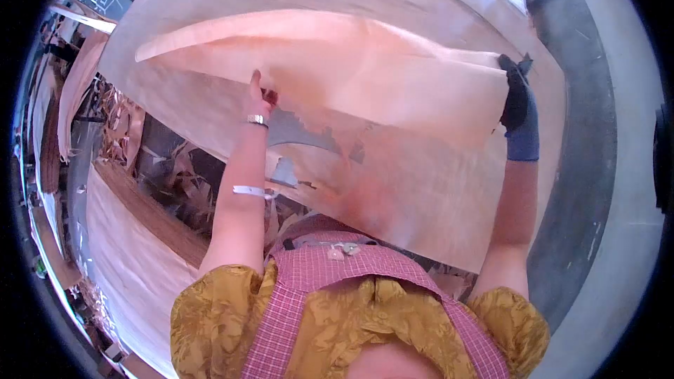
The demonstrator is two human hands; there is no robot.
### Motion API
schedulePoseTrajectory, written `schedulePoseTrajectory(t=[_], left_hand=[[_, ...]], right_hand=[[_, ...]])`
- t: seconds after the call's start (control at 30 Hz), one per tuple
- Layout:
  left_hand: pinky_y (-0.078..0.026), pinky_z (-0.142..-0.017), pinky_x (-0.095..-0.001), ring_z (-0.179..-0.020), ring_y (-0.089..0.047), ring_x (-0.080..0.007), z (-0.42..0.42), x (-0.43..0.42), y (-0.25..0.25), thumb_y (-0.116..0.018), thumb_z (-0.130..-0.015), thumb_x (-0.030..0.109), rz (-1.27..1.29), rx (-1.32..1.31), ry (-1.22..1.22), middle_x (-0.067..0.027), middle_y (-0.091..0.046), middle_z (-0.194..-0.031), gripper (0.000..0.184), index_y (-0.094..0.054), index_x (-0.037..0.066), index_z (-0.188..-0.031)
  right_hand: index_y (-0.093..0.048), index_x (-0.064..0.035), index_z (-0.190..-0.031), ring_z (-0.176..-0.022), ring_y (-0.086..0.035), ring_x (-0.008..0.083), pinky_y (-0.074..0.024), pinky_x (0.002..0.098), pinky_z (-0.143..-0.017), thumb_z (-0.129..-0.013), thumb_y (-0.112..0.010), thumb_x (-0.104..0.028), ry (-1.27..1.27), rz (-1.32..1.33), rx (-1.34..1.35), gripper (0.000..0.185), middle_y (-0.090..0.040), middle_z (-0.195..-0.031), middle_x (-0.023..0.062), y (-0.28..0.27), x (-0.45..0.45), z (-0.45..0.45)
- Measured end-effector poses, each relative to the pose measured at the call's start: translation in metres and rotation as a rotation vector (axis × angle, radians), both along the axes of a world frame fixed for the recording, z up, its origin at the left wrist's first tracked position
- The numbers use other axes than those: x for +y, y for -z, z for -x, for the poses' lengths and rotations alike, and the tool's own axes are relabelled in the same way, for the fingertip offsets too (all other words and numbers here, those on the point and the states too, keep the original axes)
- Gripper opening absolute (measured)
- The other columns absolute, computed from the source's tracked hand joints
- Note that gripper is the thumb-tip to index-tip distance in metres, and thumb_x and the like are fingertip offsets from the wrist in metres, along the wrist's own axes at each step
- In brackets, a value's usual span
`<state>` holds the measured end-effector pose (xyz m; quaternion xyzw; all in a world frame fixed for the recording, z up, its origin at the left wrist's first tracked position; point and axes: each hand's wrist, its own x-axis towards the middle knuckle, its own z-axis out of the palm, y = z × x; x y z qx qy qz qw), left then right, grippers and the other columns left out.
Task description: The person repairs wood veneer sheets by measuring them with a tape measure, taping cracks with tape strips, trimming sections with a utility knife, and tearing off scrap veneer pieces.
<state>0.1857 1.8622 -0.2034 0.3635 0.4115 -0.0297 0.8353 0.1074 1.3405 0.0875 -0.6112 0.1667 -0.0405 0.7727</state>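
A pale, thin wood veneer sheet (393,74) stretches across in front of me, lifted and bowed, with its far edge curling over. My left hand (263,98), bare and with a watch at the wrist, is closed at the sheet's near edge, the thumb up and the fingers curled. In a dark and blue glove, my right hand (517,98) grips the sheet's right end; its fingertips are partly hidden. Beneath lies a larger veneer layer (435,196), with a ragged torn gap near my left forearm.
Thick stacked veneer (147,207) with a brown edge lies at the left. Torn scraps (186,186) fill the dark gap beside it. More veneer sheets (77,98) hang at the far left. Grey floor (586,133) runs along the right side.
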Motion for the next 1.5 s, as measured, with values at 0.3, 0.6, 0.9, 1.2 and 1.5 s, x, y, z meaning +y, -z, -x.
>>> schedulePoseTrajectory(t=[0.3,0.6,0.9,1.2,1.5], left_hand=[[-0.044,-0.042,-0.0261,-0.056,-0.062,-0.0162,0.051,0.018,-0.073,-0.072,-0.085,0.017,-0.398,-0.293,0.112,-0.0038,-0.065,-0.082,0.016,-0.061,0.008,-0.092],[-0.043,-0.042,-0.0229,-0.064,-0.066,-0.0151,0.14,0.044,-0.031,-0.075,-0.084,0.027,-0.468,0.06,0.316,-0.0027,-0.065,-0.083,0.028,-0.058,0.008,-0.098],[-0.035,-0.042,-0.0217,-0.062,-0.061,-0.0107,0.152,0.097,-0.023,-0.073,-0.087,0.029,-0.413,0.08,0.401,0.001,-0.065,-0.084,0.029,-0.057,0.011,-0.103],[-0.041,-0.037,-0.0232,-0.057,-0.064,-0.0163,0.167,0.147,-0.005,-0.076,-0.086,0.032,-0.386,0.095,0.438,-0.0061,-0.063,-0.078,0.035,-0.054,0.006,-0.094],[-0.042,-0.037,-0.0234,-0.055,-0.062,-0.0149,0.16,0.145,0.001,-0.073,-0.087,0.036,-0.472,0.039,0.426,-0.0062,-0.062,-0.078,0.038,-0.054,0.005,-0.095]], right_hand=[[-0.066,-0.0066,-0.102,-0.069,-0.06,0.0108,-0.0484,0.0273,-0.06,-0.091,-0.068,-0.028,-0.11,0.456,0.286,0.024,-0.064,-0.08,-0.0009,0.153,-0.102,0.057],[-0.065,-0.013,-0.094,-0.047,-0.052,0.0082,-0.0371,0.0235,-0.042,-0.087,-0.073,-0.033,-0.205,0.371,0.541,0.023,-0.056,-0.064,-0.0034,0.235,-0.056,0.126],[-0.065,-0.0122,-0.099,-0.051,-0.053,0.0053,-0.0335,0.0209,-0.04,-0.089,-0.069,-0.033,-0.094,0.512,0.597,0.023,-0.061,-0.073,-0.0041,0.231,0.006,0.173],[-0.067,-0.0102,-0.097,-0.057,-0.046,0.0054,-0.0363,0.0229,-0.05,-0.086,-0.074,-0.03,-0.012,0.6,0.53,0.024,-0.056,-0.072,-0.0065,0.246,0.065,0.201],[-0.067,-0.0109,-0.086,-0.059,-0.05,0.0067,-0.0406,0.0235,-0.051,-0.085,-0.076,-0.028,0.005,0.553,0.5,0.019,-0.059,-0.073,-0.0054,0.255,0.05,0.196]])
